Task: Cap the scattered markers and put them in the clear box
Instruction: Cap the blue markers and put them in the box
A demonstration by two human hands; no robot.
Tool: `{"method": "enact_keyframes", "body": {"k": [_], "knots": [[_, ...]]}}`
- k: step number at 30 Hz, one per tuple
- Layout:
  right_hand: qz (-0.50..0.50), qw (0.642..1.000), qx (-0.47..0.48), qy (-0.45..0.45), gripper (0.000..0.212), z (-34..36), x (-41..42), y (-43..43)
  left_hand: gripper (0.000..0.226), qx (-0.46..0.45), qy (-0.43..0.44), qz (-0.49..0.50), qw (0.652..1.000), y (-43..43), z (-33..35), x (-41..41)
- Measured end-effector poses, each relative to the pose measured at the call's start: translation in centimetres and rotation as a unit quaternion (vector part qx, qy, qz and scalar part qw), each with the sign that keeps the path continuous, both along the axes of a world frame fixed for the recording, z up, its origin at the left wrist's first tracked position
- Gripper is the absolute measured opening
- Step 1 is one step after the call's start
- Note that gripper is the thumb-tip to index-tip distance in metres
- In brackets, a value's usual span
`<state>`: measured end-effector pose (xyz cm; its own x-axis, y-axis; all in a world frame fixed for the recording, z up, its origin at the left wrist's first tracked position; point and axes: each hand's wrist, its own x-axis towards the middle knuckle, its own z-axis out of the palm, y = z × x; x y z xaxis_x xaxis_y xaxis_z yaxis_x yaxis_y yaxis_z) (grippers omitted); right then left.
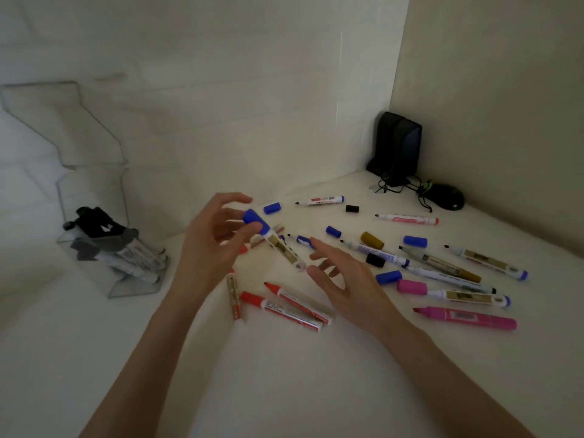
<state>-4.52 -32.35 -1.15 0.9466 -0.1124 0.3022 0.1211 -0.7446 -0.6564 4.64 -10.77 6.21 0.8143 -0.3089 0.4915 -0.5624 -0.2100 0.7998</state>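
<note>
A blue-capped marker [272, 240] with a white barrel and gold label sits above a white tabletop [284, 374]. Loose blue caps [272, 208], a black cap [352, 208], red markers [281, 306], a pink marker [467, 317] and a mustard cap [372, 240] dot the surface. Black-capped markers fill the clear box [104, 241].
</note>
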Motion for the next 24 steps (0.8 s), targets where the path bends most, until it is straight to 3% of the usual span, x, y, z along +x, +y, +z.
{"method": "enact_keyframes", "body": {"k": [9,13,20,22,24], "knots": [[0.01,0.994,-0.064,0.087,0.037,0.8,2.4,1.6,0.026,-0.12,-0.081,0.188,0.971,11.6,7.3,0.2],[-0.004,0.998,-0.041,0.046,0.034,1.4,3.7,3.6,0.025,-0.141,-0.137,0.265,0.944,15.2,8.7,0.8],[0.008,1.0,0.016,-0.016,0.031,2.1,4.9,7.7,0.023,0.014,-0.037,0.278,0.96,15.4,5.7,4.6],[-0.003,1.0,0.023,-0.014,0.031,1.8,4.5,7.4,0.02,0.092,-0.061,0.294,0.949,15.2,4.9,5.1],[-0.026,1.0,0.014,0.005,0.031,1.6,4.1,6.6,0.014,0.193,-0.12,0.333,0.915,15.4,4.2,5.3]]}}
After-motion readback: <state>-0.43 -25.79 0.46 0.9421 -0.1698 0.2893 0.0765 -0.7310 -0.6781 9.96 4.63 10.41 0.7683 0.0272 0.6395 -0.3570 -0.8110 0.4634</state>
